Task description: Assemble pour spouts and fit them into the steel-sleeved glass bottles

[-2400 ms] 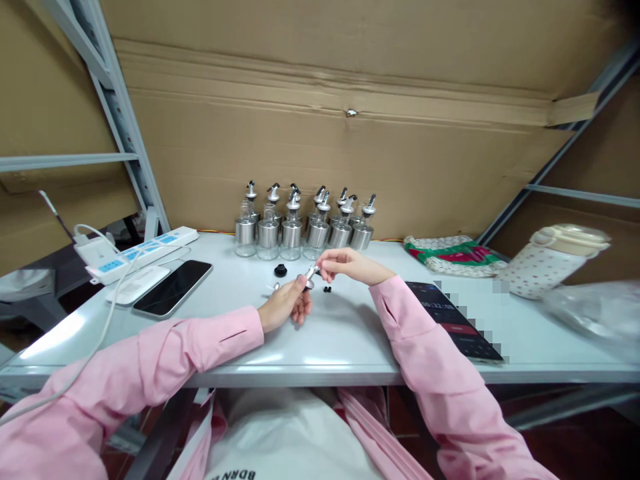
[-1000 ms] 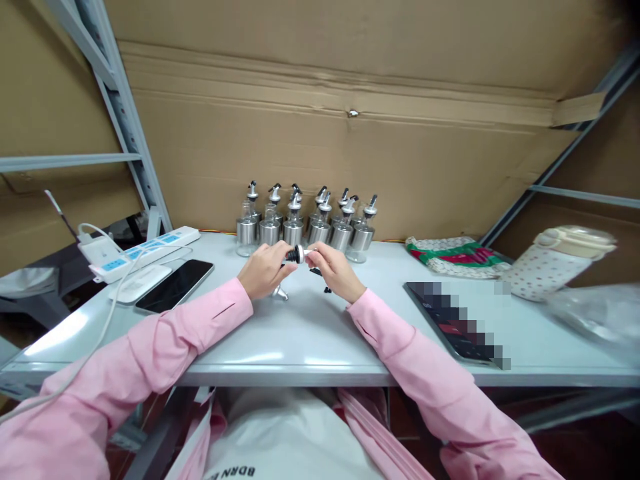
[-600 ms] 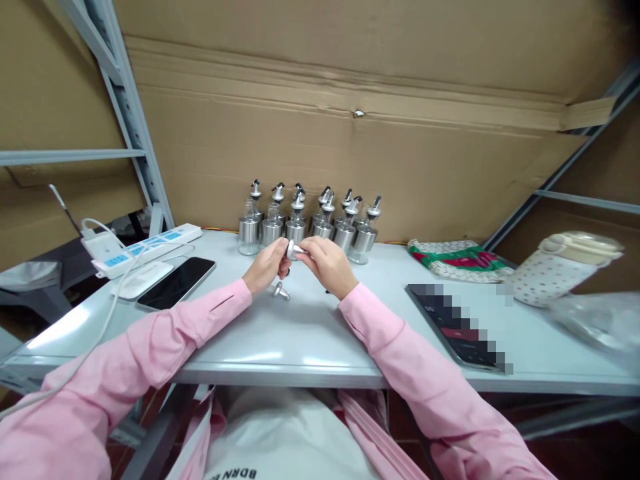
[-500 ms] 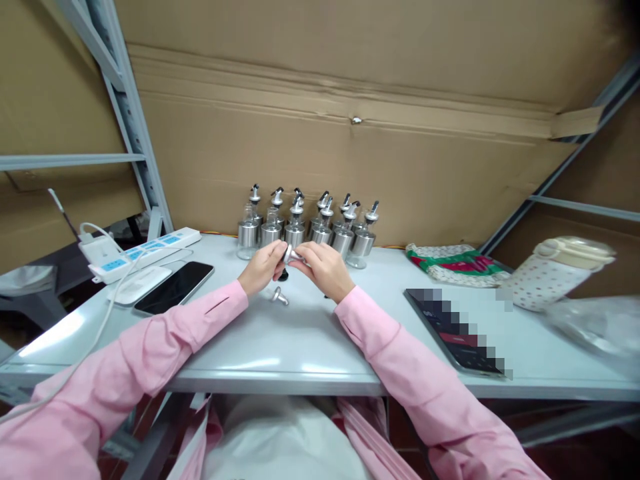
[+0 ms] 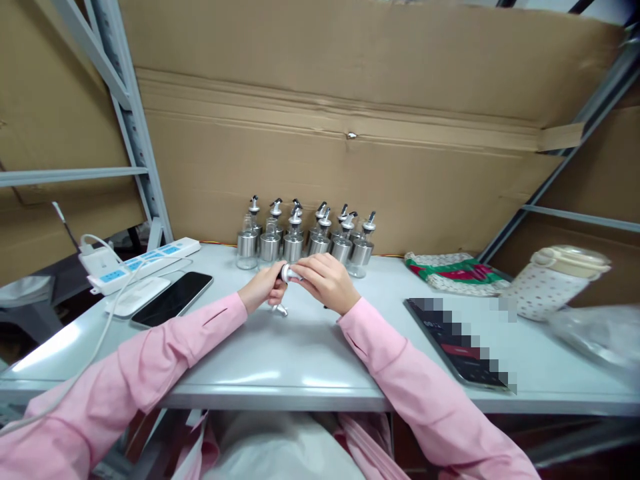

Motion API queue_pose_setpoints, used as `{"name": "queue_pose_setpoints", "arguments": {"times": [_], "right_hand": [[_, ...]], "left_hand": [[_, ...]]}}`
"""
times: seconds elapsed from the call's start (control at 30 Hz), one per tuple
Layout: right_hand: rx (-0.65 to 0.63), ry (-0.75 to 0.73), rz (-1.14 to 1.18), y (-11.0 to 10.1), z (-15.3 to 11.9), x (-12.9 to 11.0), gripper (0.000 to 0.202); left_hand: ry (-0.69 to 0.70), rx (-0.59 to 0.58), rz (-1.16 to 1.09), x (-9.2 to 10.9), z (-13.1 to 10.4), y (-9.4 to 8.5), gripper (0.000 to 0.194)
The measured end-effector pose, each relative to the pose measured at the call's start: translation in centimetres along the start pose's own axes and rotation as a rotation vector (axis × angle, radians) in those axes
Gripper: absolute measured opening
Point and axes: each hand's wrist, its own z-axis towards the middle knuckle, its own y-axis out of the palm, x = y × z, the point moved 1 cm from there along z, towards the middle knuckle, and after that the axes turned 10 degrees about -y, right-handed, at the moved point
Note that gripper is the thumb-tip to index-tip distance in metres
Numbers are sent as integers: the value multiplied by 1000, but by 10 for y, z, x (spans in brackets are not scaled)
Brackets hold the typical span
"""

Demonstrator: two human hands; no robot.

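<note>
A small metal pourer top with a black end is held between my two hands above the table. My left hand is closed around its black end. The fingers of my right hand pinch its silvery spout side. Just below my left hand, another metal pourer piece lies on the table, partly covered by the fingers. Behind my hands stand several glass bottles with steel bands, most topped with pourers; the two at the front left show no pourer.
A power strip, a white pad and a phone are at the left. On the right are a tablet, a patterned cloth, a dotted flask and a plastic bag. Cardboard rises behind.
The view has tilted slightly upward, so the table sits lower in the picture. My hands now hold the pourer top closer together, covering more of the piece on the table.
</note>
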Motion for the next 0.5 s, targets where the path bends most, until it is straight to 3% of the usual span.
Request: {"name": "queue_pose_setpoints", "arguments": {"times": [0.13,0.23,0.5], "right_hand": [[-3,31,-66,-2,-3,1,16],[-39,81,-131,-1,-4,4,20],[-60,227,-193,-4,4,0,38]], "left_hand": [[57,-50,-101,-2,-1,7,45],[118,-23,-141,-2,2,13,46],[346,33,223,3,6,7,47]]}}
